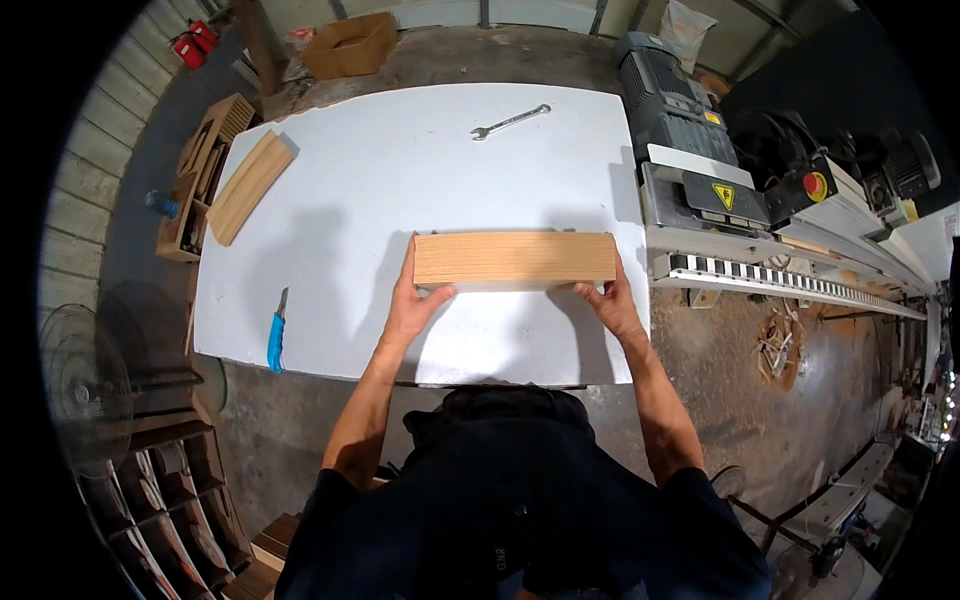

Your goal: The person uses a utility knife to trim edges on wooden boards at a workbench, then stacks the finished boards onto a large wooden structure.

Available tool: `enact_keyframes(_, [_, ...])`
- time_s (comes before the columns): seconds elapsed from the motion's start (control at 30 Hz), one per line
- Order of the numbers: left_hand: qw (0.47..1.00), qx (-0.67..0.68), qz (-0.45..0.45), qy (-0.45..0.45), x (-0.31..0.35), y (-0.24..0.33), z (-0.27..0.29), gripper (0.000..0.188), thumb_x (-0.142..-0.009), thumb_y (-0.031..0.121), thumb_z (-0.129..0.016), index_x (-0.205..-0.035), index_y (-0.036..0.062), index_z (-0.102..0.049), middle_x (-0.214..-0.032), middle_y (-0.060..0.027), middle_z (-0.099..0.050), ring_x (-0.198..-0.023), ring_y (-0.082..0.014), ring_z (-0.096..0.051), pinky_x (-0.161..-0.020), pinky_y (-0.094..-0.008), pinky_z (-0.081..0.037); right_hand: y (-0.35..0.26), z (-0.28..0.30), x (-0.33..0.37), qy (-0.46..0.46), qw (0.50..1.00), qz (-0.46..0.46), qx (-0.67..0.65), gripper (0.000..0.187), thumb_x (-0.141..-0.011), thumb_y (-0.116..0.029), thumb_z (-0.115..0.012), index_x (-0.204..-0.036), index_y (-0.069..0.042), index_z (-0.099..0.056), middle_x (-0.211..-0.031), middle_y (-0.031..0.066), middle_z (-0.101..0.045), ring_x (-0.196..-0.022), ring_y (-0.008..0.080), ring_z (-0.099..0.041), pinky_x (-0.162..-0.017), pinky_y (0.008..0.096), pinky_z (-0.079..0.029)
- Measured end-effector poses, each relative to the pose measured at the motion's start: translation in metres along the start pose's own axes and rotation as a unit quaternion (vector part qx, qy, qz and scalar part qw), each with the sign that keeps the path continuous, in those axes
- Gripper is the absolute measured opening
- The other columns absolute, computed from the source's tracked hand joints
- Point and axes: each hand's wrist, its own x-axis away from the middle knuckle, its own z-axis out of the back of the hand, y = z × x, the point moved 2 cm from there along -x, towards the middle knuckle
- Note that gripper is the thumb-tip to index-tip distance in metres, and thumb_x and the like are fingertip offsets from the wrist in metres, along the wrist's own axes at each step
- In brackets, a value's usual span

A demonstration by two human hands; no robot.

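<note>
Between my two hands is a stack of light wooden strips (pixel 514 258), its long side running left to right over the white table (pixel 400 170). My left hand (pixel 410 300) grips the left end, its thumb at the near edge. At the right end, my right hand (pixel 612 295) closes on the stack in the same way. The fingers behind the ends are partly hidden. Whether the stack rests on the table or is held just above it, I cannot tell.
A blue-handled utility knife (pixel 277 335) lies near the table's left front edge. Wooden strips (pixel 250 188) lie at the far left, and a wrench (pixel 511 122) at the back. A machine with a grey motor (pixel 672 105) and red stop button (pixel 814 186) adjoins the right side.
</note>
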Motion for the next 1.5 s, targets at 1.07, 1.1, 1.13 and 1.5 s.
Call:
enact_keyframes(1.07, [0.999, -0.003, -0.001, 0.036, 0.012, -0.003, 0.017, 0.078, -0.074, 0.001, -0.074, -0.142, -0.0003, -0.034, -0.145, -0.0165, -0.037, -0.128, -0.0237, -0.043, -0.103, -0.0343, -0.041, 0.013, 0.008, -0.015, -0.051, 0.997, -0.042, 0.046, 0.066, -0.075, -0.006, -0.077, -0.132, -0.002, -0.045, -0.123, 0.0068, -0.057, -0.113, 0.0169, -0.050, -0.098, 0.0300, -0.039])
enact_keyframes(1.1, [0.999, 0.031, 0.011, 0.042, 0.013, -0.002, 0.021, 0.077, -0.074, 0.001, -0.074, -0.141, 0.0001, -0.036, -0.144, -0.0155, -0.038, -0.127, -0.0231, -0.044, -0.102, -0.0345, -0.042, 0.010, 0.004, -0.020, -0.058, 0.996, -0.031, 0.059, 0.062, -0.075, -0.005, -0.077, -0.130, -0.001, -0.048, -0.122, 0.0070, -0.058, -0.112, 0.0168, -0.051, -0.097, 0.0299, -0.039])
enact_keyframes(1.13, [0.999, 0.015, -0.005, 0.049, 0.018, 0.003, 0.027, 0.075, -0.073, 0.002, -0.076, -0.139, 0.0011, -0.040, -0.143, -0.0126, -0.042, -0.124, -0.0212, -0.046, -0.102, -0.0344, -0.043, 0.020, 0.006, -0.024, -0.069, 0.992, -0.048, 0.098, 0.055, -0.075, -0.005, -0.076, -0.124, -0.001, -0.052, -0.119, 0.0074, -0.060, -0.109, 0.0169, -0.053, -0.095, 0.0299, -0.041])
enact_keyframes(1.5, [0.934, -0.118, -0.026, 0.335, 0.204, 0.076, -0.004, 0.086, -0.063, 0.014, -0.081, -0.138, 0.0025, -0.040, -0.140, -0.0191, -0.043, -0.130, -0.0351, -0.041, -0.106, -0.0353, -0.037, -0.015, -0.009, -0.027, -0.315, 0.941, -0.032, 0.119, 0.046, -0.075, -0.014, -0.075, -0.113, 0.003, -0.056, -0.103, 0.0099, -0.063, -0.094, 0.0193, -0.059, -0.086, 0.0324, -0.047])
